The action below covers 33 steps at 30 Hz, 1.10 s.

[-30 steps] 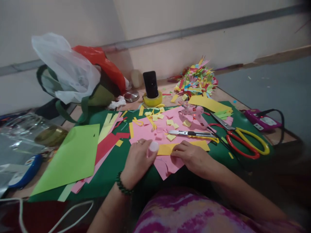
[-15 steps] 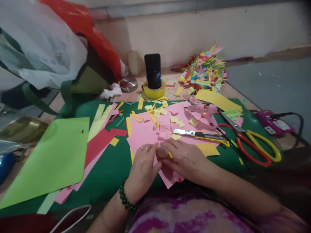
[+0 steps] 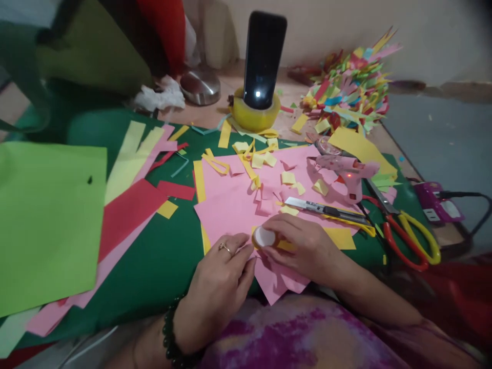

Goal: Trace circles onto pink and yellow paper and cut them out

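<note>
Right hand (image 3: 307, 246) pinching white-topped round piece (image 3: 265, 237), frame lower centre – yellow strip (image 3: 340, 239) runs lengthwise rightward from it; left hand (image 3: 219, 279) just left, grip can't tell.

1. A black phone (image 3: 266, 56) stands in a yellow tape roll (image 3: 255, 118) on the tabletop (image 3: 226, 100).
2. Left of the phone sits a round metal tin (image 3: 200, 87), with crumpled white tissue (image 3: 163, 96) just beside it.
3. Farther left of the phone are an olive bag (image 3: 92, 51) and red plastic (image 3: 165, 31).
4. Well to the phone's right, and nearer the viewer, lies a purple box (image 3: 434, 202) with a black cable (image 3: 467, 195).
5. Behind the phone rises a pale wall (image 3: 319, 31).
</note>
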Each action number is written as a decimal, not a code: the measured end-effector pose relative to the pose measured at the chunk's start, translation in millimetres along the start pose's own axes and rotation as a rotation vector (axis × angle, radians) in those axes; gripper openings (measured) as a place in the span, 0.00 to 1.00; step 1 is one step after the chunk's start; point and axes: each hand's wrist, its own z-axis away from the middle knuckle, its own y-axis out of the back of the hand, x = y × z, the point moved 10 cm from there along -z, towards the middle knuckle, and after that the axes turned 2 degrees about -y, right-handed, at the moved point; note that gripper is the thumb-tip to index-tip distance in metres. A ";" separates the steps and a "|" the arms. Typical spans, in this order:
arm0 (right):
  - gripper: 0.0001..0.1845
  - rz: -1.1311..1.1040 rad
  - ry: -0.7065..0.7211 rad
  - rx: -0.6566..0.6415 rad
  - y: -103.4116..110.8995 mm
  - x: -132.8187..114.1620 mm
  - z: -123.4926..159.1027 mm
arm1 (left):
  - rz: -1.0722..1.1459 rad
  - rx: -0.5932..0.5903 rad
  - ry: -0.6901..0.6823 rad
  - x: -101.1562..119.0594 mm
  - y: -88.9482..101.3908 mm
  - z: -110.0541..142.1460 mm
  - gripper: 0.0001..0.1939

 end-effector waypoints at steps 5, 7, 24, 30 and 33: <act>0.08 -0.011 -0.011 -0.034 -1.8 4.2 1.3 | 0.040 -0.027 0.012 -0.6 -1.0 -0.7 0.06; 0.08 -0.006 0.003 -0.027 -1.2 3.3 1.6 | 0.033 -0.017 -0.004 1.4 0.6 -1.4 0.06; 0.08 -0.113 0.020 -0.041 6.4 6.5 -0.8 | 0.014 -0.045 0.002 0.1 -0.5 -2.8 0.08; 0.08 -0.122 0.034 -0.020 7.8 5.7 -2.0 | 0.009 -0.051 -0.002 -0.1 -1.4 -2.3 0.09; 0.09 -0.121 0.032 -0.016 7.8 5.5 -2.3 | -0.003 -0.047 -0.029 2.3 -1.4 -2.5 0.10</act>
